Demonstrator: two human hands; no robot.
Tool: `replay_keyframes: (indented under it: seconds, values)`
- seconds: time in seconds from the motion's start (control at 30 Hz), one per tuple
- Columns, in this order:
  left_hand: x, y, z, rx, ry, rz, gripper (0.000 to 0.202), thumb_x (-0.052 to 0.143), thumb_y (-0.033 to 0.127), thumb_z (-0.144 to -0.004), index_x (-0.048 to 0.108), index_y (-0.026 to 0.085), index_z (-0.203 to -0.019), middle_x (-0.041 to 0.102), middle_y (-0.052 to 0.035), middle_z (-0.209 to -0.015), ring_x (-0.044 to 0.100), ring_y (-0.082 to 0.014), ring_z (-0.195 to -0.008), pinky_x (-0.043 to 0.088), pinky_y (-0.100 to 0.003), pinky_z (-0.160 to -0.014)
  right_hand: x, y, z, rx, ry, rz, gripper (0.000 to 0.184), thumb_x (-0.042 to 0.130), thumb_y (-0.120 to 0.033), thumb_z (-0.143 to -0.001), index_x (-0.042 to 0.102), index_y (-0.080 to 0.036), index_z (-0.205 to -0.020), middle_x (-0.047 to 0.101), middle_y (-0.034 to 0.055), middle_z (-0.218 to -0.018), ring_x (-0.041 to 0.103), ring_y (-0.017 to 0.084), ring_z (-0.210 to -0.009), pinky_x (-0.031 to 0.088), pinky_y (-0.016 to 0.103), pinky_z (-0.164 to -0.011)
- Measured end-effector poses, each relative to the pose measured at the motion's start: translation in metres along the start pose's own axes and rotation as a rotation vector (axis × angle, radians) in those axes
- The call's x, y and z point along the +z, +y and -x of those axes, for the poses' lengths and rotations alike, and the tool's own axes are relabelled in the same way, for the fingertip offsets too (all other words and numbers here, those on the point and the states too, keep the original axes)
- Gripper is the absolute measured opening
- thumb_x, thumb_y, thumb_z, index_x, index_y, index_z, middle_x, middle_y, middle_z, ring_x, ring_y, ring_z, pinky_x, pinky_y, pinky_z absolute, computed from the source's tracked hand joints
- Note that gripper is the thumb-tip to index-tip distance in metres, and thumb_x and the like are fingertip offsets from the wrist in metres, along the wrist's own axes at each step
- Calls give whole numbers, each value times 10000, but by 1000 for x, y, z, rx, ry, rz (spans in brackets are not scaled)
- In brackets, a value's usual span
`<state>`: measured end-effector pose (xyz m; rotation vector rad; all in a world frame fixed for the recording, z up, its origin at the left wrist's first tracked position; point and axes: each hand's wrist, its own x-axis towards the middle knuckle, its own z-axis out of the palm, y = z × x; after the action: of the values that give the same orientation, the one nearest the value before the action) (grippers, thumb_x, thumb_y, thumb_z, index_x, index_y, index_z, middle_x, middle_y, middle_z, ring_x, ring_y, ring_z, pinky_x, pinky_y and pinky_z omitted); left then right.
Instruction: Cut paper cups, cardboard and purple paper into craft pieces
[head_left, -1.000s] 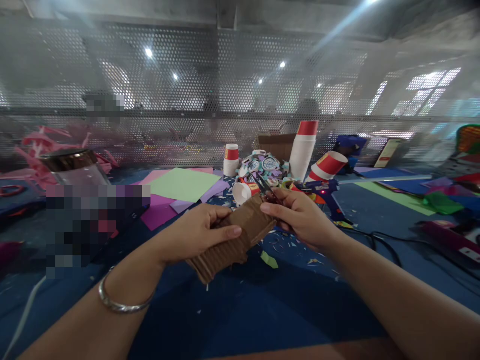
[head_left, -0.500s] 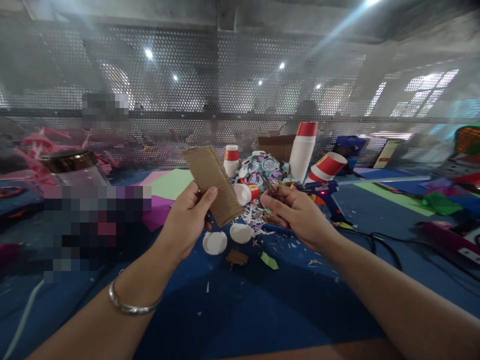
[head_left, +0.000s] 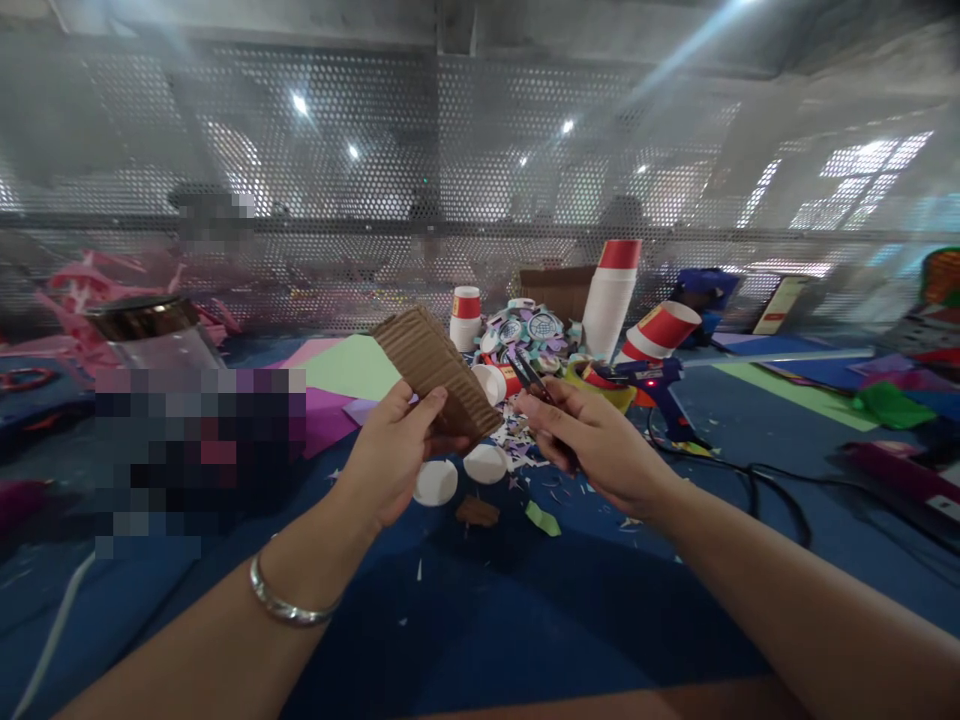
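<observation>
My left hand (head_left: 405, 445) grips a rectangular piece of corrugated cardboard (head_left: 435, 365) by its lower left side, thumb on the face turned to me. The cardboard is tilted above the table. In my closed right hand (head_left: 600, 435) is a narrow dark-bladed tool (head_left: 527, 370), pointing up and left, with pale marks on the blade. Its handle is hidden by my fingers, so I cannot tell whether it is scissors or a knife. Blade and cardboard are apart. Below my hands lie two white paper discs (head_left: 435, 482), a brown scrap (head_left: 478, 512) and a green paper scrap (head_left: 542, 518).
Behind my hands stand a tall stack of paper cups (head_left: 606, 300), a tipped stack (head_left: 660, 330) and a pile of decorated discs (head_left: 529, 325). A blue glue gun (head_left: 660, 385) with a lit red light stands right, its black cable (head_left: 765, 485) trailing. Coloured paper (head_left: 352, 367) lies left.
The cardboard has shifted slightly right and down and tipped, showing its ridged surface more. The dark blade in my right hand has turned more clearly into view.
</observation>
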<state>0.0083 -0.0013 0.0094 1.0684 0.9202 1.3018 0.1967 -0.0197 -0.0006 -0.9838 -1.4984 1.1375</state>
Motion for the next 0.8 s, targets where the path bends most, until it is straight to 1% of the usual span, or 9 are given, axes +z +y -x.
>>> replay_keyframes:
  seconds: [0.17,0.3,0.4,0.5,0.7,0.8]
  values:
    - [-2,-3,-3,19,95,57,81,564,139,-880,619,135,-939,688,-70,-879,640,-146,-676,579,-254,-557,4,-1,1,31,-8,-111,272,614,-445,-895,513,-199,-837,376,-84,-631,272,32,-422,162,221,-388]
    - [-1,-1,-4,43,143,128,89,574,119,-859,632,139,-924,694,-73,-928,649,-160,-752,586,-282,-628,6,-1,2,13,-10,-117,340,552,-514,-911,556,-184,-833,348,-74,-607,245,50,-448,134,241,-408]
    - [1,0,-5,68,170,182,72,577,111,-856,624,153,-890,691,-65,-990,653,-163,-814,582,-292,-687,7,-1,2,21,-1,-82,366,532,-542,-910,556,-188,-820,337,-70,-603,238,62,-455,133,252,-419]
    - [3,0,-5,93,187,215,71,562,113,-873,616,159,-883,680,-59,-1048,647,-158,-841,573,-280,-692,7,0,2,33,-10,-38,369,516,-544,-916,554,-190,-817,333,-67,-606,240,74,-476,150,253,-435]
    - [0,0,-5,112,193,233,78,586,118,-860,631,162,-907,681,-63,-1010,635,-178,-870,553,-257,-630,7,7,1,40,-28,85,375,494,-553,-921,575,-194,-849,350,-59,-620,277,94,-507,189,252,-456]
    - [-1,1,-5,133,217,257,71,608,128,-842,631,166,-897,675,-50,-1000,634,-172,-869,554,-263,-653,8,9,0,56,-35,174,387,507,-569,-905,564,-193,-832,345,-62,-611,278,97,-515,199,249,-460]
